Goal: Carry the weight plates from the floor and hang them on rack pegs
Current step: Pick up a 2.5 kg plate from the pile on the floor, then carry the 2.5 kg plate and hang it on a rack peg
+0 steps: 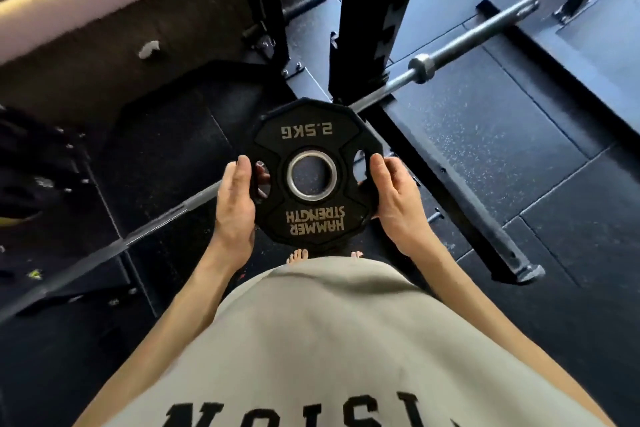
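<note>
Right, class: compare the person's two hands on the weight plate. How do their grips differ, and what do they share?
1. The left hand grips the plate at its left edge, the right hand at its right edge.
2. Left fingers show through the plate's left cutout; no right fingers show in the right cutout.

Shared: both hold the same 2.5KG plate at mid-height, thumbs on its top face, above the barbell.

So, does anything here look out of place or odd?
One thing: a crumpled white scrap, perhaps paper, lies alone on the dark floor by the rack's base. Also, the person's feet are bare near a steel barbell. The black octagonal 2.5 kg weight plate sits level between left hand and right hand.
</note>
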### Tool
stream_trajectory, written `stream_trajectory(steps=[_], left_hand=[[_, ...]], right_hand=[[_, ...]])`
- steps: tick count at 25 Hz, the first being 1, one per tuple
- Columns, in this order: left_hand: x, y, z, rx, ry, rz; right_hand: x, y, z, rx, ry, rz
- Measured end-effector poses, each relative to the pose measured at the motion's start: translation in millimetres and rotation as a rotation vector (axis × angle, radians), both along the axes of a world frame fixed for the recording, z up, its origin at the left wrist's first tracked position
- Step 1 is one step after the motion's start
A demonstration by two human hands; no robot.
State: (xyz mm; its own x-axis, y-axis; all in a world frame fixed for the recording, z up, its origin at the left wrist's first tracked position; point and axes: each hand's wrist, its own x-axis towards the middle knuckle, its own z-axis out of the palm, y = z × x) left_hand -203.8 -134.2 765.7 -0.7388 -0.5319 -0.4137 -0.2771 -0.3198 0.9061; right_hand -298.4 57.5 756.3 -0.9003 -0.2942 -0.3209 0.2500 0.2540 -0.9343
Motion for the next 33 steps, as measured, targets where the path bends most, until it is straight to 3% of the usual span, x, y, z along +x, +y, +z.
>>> stream_trajectory(steps=[6, 13, 22, 30, 33], left_hand=[[52, 62, 24, -0.048, -0.015, 0.562], [150, 164, 50, -0.088, -0.057, 1.164], [314, 337, 76, -0.197, -0.086, 1.845], [483, 497, 92, -0.297, -0.261, 2.075], [539, 524, 87, -0.320, -0.231, 2.167]], right_hand=[[-27, -14, 26, -0.072, 0.082, 0.469], [34, -22, 44, -0.121, 0.112, 1.047], [241, 33, 77, -0.231, 0.164, 1.661], [451, 147, 97, -0.333, 0.111, 1.945], [512, 168, 104, -0.328, 0.082, 2.002]])
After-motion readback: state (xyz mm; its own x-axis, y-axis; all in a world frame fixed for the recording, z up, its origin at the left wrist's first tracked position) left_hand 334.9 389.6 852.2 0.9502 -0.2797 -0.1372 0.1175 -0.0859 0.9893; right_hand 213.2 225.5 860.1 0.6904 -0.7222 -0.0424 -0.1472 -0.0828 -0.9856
